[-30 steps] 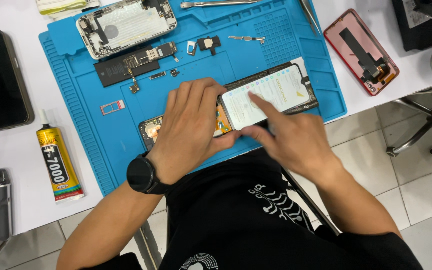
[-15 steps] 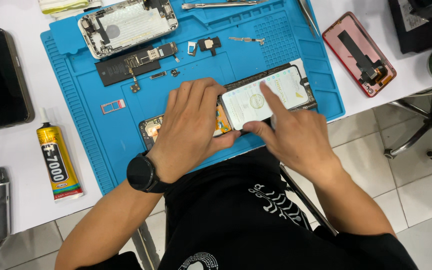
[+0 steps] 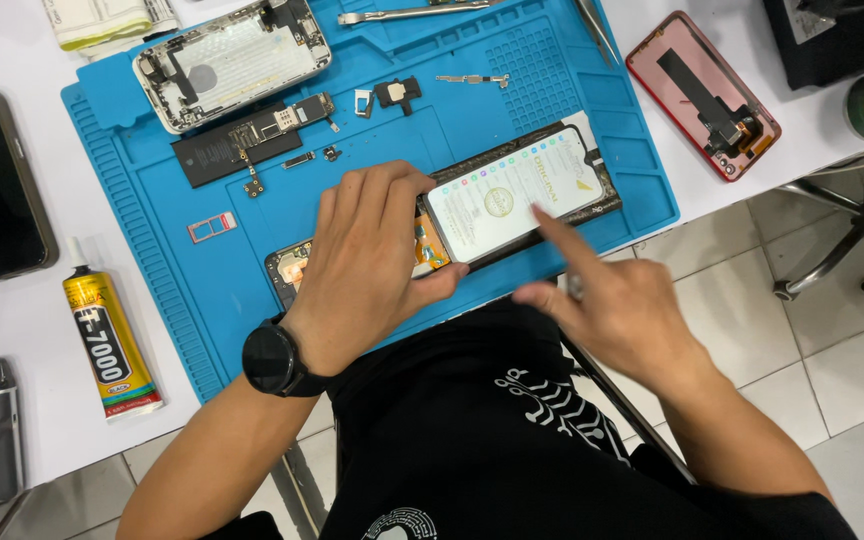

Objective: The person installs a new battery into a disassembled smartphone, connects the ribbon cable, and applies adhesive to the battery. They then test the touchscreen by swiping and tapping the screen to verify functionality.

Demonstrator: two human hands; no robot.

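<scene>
1. Pulling back from the glass, my right hand (image 3: 617,310) now hangs just off the near edge of the lit phone display panel with its white screen and dark frame (image 3: 517,190); half a second ago its forefinger was pressed on the middle of that screen.
2. My judgement: the touch has been made and released, so the screen is being tried out and it answers, since it stays lit with rows of small coloured icons.
3. My right forefinger points out straight toward the screen's near edge, the other fingers curl loosely, and a small silvery object sits between them; I cannot tell what it is.
4. My left hand (image 3: 372,265) has not shifted: it lies flat, fingers spread and bent, over the opened phone body with orange parts inside (image 3: 292,268), its fingertips (image 3: 407,180) holding the left end of the display panel.
5. The display lies tilted on the blue ribbed work mat (image 3: 152,250), just beyond my left fingertips and beyond my right forefinger.
6. Farther from my fingers, at the mat's far side, lie a silver stripped phone housing (image 3: 232,62) and a black battery strip (image 3: 252,140).
7. Well left of my left wrist, on the white table (image 3: 32,330), lies a yellow glue tube (image 3: 107,340).
</scene>
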